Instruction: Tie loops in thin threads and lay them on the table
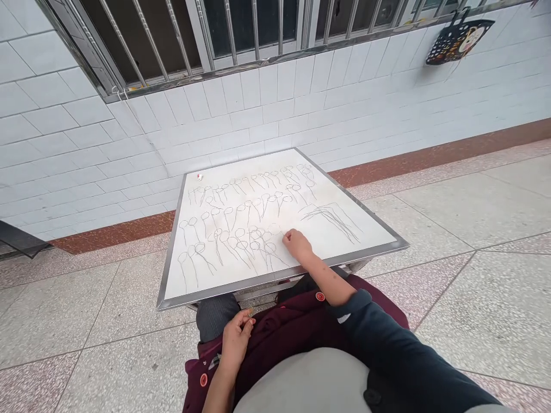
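Observation:
Above the near right part of the white tabletop, my right hand is closed in a pinch at the board's surface. Whatever its fingertips grip is too fine to make out. My left hand rests low over my lap, thumb and fingers pressed together, with a tiny greenish speck at the tips that I cannot name. Rows of thin dark looped strands, each a ring with two loose tails, cover the left and middle of the top. To the right lies a loose bundle of longer straight strands.
A metal rim edges the table, which stands against a white tiled wall. A small red and white item sits at its far left corner. Barred windows and a hanging dark basket are above. My knees are under the near edge.

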Demonstrator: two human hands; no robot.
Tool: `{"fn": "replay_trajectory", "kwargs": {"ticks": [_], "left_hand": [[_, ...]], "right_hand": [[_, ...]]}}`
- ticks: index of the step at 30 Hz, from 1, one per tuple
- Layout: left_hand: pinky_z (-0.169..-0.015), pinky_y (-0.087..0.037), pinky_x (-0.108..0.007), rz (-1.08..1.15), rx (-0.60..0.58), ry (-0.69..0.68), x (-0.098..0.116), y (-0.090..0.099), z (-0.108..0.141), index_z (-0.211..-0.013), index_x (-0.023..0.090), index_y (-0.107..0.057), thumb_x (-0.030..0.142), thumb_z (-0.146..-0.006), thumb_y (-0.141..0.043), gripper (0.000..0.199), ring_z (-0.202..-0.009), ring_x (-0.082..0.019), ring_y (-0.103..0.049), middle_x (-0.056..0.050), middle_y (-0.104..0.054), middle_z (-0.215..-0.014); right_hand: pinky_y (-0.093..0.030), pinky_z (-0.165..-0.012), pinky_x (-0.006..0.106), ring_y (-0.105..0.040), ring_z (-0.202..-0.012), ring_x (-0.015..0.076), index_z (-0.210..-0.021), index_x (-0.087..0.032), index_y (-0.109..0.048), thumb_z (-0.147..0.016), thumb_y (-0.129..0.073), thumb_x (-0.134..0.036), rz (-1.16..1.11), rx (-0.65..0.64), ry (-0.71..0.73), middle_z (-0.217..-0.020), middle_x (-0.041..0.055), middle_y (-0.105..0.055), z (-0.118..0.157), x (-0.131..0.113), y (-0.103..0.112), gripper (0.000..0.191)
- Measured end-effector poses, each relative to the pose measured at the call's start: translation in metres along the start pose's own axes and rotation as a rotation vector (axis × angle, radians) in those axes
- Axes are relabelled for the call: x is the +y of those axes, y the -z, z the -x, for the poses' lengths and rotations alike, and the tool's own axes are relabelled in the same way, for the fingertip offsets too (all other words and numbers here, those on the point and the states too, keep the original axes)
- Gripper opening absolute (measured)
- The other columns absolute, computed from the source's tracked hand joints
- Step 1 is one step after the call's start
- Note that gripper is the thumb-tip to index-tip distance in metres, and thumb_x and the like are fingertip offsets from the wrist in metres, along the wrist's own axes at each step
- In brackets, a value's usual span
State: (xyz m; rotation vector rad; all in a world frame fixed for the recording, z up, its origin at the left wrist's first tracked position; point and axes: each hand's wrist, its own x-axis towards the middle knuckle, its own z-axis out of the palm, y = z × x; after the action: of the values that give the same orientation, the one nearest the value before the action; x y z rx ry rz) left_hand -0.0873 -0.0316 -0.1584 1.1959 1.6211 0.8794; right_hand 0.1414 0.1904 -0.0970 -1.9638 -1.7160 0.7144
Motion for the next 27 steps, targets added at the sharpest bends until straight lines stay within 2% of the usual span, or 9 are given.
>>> {"fn": "replay_trajectory", "kwargs": {"ticks": [7,15,18,22,27], "left_hand": [[-0.068,-0.054,-0.031,0.004,0.01,-0.035,0.004,-0.001,0.002,-0.111,0.017,-0.067,0.047,-0.079,-0.057,0.045,-0.081,-0.022,-0.069,-0.009,-0.074,-0.09],[-0.064,-0.056,-0.03,0.031,0.087,-0.117,0.019,-0.002,0.012,-0.109,0.017,-0.069,0.051,-0.082,-0.057,0.045,-0.077,-0.021,-0.069,-0.01,-0.075,-0.089],[-0.065,-0.056,-0.03,0.04,0.132,-0.156,0.038,0.004,0.007,-0.114,0.018,-0.067,0.05,-0.084,-0.056,0.045,-0.081,-0.02,-0.069,-0.01,-0.074,-0.096],[-0.064,-0.054,-0.029,0.038,0.197,-0.226,0.074,0.008,-0.017,-0.117,0.019,-0.064,0.046,-0.085,-0.057,0.043,-0.083,-0.02,-0.066,-0.01,-0.072,-0.1],[-0.068,-0.051,-0.029,0.024,0.217,-0.357,0.119,-0.016,-0.065,-0.126,0.023,-0.058,0.031,-0.083,-0.061,0.044,-0.091,-0.019,-0.062,-0.009,-0.068,-0.109]], "right_hand": [[-0.037,-0.054,0.026,-0.055,-0.062,0.0158,-0.088,-0.021,-0.052,-0.086,-0.049,-0.026,-0.218,0.03,0.07,-0.079,0.0022,-0.063,0.006,-0.001,-0.006,0.006],[-0.044,-0.069,0.029,-0.06,-0.077,0.0171,-0.102,-0.022,-0.054,-0.085,-0.045,-0.026,-0.47,0.018,0.213,-0.09,0.0024,-0.065,0.0,0.01,-0.016,0.02],[-0.046,-0.073,0.031,-0.06,-0.079,0.0166,-0.101,-0.022,-0.054,-0.085,-0.041,-0.028,-0.564,0.021,0.254,-0.091,0.0029,-0.066,0.0,0.013,-0.016,0.021],[-0.046,-0.069,0.03,-0.058,-0.074,0.0154,-0.097,-0.021,-0.053,-0.085,-0.041,-0.031,-0.664,0.023,0.286,-0.088,0.0031,-0.064,-0.002,0.012,-0.016,0.019],[-0.044,-0.061,0.027,-0.055,-0.071,0.0145,-0.095,-0.022,-0.051,-0.085,-0.042,-0.033,-0.735,-0.002,0.349,-0.087,0.0024,-0.062,-0.001,0.006,-0.017,0.017]]}}
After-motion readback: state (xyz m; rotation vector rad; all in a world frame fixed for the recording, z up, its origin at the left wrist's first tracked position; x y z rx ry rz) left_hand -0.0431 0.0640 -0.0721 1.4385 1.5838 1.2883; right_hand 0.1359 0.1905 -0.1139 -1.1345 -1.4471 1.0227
